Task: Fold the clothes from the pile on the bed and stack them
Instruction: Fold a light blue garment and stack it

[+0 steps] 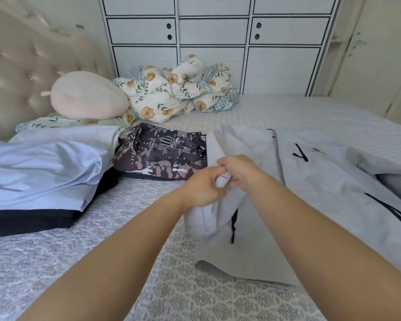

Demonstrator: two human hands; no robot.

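Note:
A light grey jacket point(322, 193) with black zips and a small chest logo lies spread over the right half of the bed. Its left edge is bunched up in the middle. My left hand point(200, 188) and my right hand point(237, 170) meet there, and both pinch that raised fold of grey cloth between fingers and thumb. To the left lies a dark patterned garment point(162, 154). Further left, a pale blue shirt point(44, 167) rests on top of a black garment point(33, 220).
The bed point(79, 262) has a grey patterned cover. A pink round cushion point(88, 96) and a crumpled floral duvet point(171, 89) sit at the far side. A tufted headboard point(21, 66) stands on the left, a white wardrobe point(218, 31) behind the bed.

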